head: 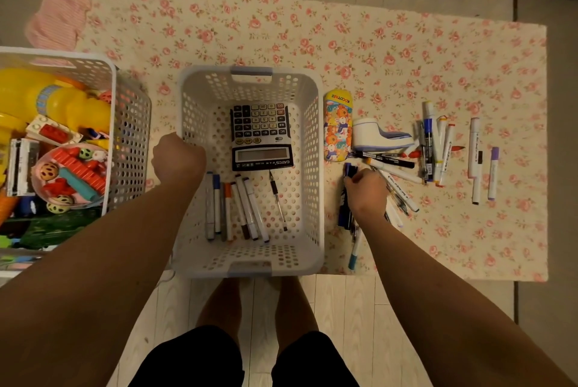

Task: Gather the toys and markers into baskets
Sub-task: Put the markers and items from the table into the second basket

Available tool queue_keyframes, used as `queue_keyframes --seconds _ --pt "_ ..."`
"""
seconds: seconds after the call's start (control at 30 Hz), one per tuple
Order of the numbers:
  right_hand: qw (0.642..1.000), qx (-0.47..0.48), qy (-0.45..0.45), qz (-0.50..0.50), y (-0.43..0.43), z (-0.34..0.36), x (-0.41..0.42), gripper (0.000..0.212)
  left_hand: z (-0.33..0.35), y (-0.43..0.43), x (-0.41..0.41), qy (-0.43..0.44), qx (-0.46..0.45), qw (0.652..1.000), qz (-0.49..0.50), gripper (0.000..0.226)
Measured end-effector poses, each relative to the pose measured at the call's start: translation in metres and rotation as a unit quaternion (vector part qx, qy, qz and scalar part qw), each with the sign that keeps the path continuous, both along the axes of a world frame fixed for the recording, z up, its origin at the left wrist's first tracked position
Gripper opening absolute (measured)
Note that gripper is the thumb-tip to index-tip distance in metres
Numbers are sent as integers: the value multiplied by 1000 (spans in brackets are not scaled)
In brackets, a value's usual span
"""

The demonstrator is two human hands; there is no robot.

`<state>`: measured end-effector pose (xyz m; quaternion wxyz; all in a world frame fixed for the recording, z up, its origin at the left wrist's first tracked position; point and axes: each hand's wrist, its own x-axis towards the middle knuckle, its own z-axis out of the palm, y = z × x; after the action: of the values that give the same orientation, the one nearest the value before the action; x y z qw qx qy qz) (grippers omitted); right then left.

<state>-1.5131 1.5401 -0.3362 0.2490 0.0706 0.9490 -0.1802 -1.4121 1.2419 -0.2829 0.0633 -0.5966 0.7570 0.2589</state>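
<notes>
Both bare forearms reach forward and down, well apart. The left hand (pixel 179 156), knuckles up, curls over the left rim of the white perforated plastic basket (pixel 300 265). The right hand (pixel 366 193), fingers curled, grips a bundle of dark blue markers (pixel 350 172). Bare legs in black shorts stand below.

The left hand (pixel 178 156) grips the white basket (pixel 250 268) rim; right hand (pixel 365 191) clutches blue markers (pixel 350 171) beside it.

Calculator (pixel 261 133) and markers (pixel 236 207) lie in the middle basket (pixel 314 167).
</notes>
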Motion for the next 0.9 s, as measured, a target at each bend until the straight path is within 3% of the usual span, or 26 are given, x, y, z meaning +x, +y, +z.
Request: queue_keyframes --seconds 0.3,0.47,0.63,0.9 --pt "996 49 -61 49 -14 -3 17 24 3 0 -1 -7 1 1000 1 21" --pt "999 10 -41 -13 -16 0 22 45 3 0 -1 -9 1 1000 1 22" --pt "997 -9 -28 -75 -8 4 26 38 3 0 -1 -7 -8 1000 2 21" --pt "996 23 -67 -52 -6 0 30 27 1 0 -1 -7 -11 1000 -2 23"
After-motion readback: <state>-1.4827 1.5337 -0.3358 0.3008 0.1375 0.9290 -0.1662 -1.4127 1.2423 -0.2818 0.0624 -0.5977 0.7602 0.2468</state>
